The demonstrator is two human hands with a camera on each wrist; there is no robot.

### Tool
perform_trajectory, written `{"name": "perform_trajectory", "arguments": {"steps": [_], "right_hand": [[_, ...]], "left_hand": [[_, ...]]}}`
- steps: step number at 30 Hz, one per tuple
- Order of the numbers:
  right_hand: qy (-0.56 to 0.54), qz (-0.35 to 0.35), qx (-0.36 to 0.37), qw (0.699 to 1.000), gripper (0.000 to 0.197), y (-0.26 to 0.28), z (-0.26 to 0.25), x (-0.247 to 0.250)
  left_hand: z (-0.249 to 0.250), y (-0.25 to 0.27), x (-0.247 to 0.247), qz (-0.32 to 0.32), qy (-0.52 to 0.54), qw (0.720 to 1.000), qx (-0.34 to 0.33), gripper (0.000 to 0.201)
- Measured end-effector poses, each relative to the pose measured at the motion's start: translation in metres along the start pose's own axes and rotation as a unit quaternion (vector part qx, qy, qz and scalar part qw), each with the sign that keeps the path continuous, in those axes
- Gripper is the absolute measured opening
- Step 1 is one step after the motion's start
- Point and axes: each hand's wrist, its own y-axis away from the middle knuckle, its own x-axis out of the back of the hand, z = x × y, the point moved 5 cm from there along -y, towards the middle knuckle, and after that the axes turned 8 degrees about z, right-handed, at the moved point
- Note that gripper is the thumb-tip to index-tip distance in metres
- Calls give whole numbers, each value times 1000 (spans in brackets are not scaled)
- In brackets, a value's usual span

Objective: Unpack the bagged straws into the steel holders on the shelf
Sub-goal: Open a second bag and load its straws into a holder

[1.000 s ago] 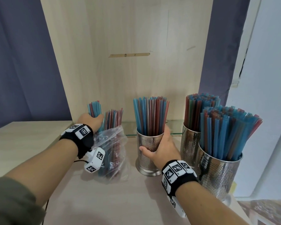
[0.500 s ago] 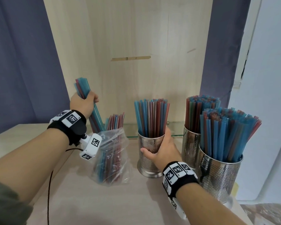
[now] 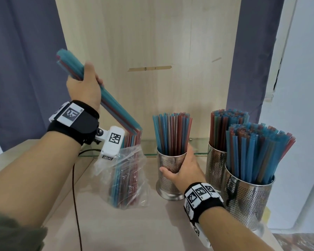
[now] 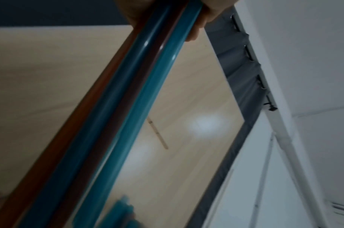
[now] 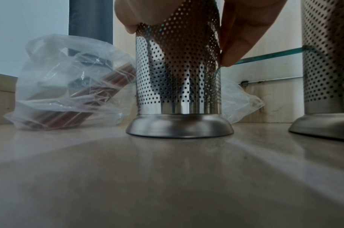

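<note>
While left hand (image 3: 83, 87) grips tilted straws (image 3: 116, 113) clear of bag (image 3: 127, 178), right hand (image 3: 185, 171) clasps holder (image 3: 168, 180), likely steadying it for loading.

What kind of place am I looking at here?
Probably a drinks counter or café storeroom shelf, though that is a guess: perforated steel holders packed with straws stand on a pale wooden shelf, beside a clear plastic bag of more straws.

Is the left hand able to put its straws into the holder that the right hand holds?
Probably yes: the left hand grips its straws above the bag, beside the holder.
</note>
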Motion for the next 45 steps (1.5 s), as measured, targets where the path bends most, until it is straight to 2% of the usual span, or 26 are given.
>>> {"name": "perform_trajectory", "arguments": {"steps": [4, 9, 14, 17, 21, 22, 24, 26, 28, 29, 32, 35, 37, 40, 43, 45], "right_hand": [[-2, 1, 0, 1000, 116, 0, 0, 0], [-2, -4, -6, 1000, 115, 0, 1, -1], [-1, -12, -9, 1000, 116, 0, 0, -1], [-4, -8, -9, 1000, 118, 0, 0, -1], [-10, -7, -9, 1000, 118, 0, 0, -1], [-10, -6, -10, 1000, 118, 0, -1, 0], [-3, -8, -11, 1000, 117, 0, -1, 0], [5, -11, -11, 1000, 117, 1, -1, 0], [6, -12, -10, 1000, 116, 1, -2, 1], [6, -14, -10, 1000, 115, 1, -2, 1], [9, -16, -12, 1000, 115, 2, -2, 1], [4, -9, -6, 1000, 114, 1, -2, 0], [-1, -8, -5, 1000, 115, 1, -1, -1], [-2, -10, -4, 1000, 115, 1, -1, 0], [2, -10, -1, 1000, 113, 1, -1, 0], [2, -9, -1, 1000, 113, 1, -1, 0]], "left_hand": [[13, 30, -27, -96, 41, 994, 31, 29], [8, 68, -50, -166, 19, 986, 6, 38], [-34, 94, -53, -158, -16, 986, 45, 35], [-55, 105, -49, -146, -77, 986, 37, 26], [-73, 114, -48, -176, -138, 975, 1, 19], [-77, 114, -49, -186, -153, 971, 0, 22], [-90, 114, -50, -199, -201, 959, -5, 43], [-98, 120, -49, -223, -264, 938, -15, 61], [-104, 128, -47, -245, -320, 915, -27, 68], [-107, 130, -45, -249, -338, 907, -30, 65], [-107, 136, -44, -263, -366, 891, -50, 37], [-112, 135, -45, -278, -383, 875, -104, 34], [-119, 134, -45, -285, -383, 867, -139, 67], [-122, 134, -46, -302, -329, 883, -141, 96], [-123, 132, -49, -332, -289, 888, -131, 112], [-122, 128, -52, -331, -308, 877, -163, 115]]}}
